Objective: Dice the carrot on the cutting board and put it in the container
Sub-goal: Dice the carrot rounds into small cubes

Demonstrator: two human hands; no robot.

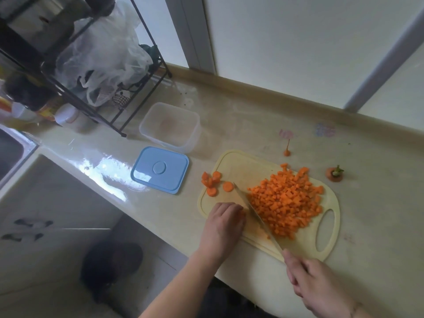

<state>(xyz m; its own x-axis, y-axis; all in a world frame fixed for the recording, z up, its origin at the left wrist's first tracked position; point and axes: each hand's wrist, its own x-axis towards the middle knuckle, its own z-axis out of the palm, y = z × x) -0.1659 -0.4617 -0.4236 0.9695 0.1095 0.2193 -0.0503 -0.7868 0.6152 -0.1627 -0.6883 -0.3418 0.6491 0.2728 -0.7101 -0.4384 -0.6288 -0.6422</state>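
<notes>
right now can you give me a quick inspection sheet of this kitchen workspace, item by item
surface: glossy beige counter; pale yellow cutting board lies on it.
job's things: diced carrot pile on the board; a few uncut carrot rounds at the board's far left corner; clear container open, no carrot in it; blue lid lies beside it.
clutter: carrot top and thin carrot tail on the counter past the board.
grip: left hand curled on the board beside the blade, what it holds is hidden; right hand holds the knife.
cables: nothing seen.
surroundings: black wire rack with plastic bags; sink at left; window behind.
</notes>
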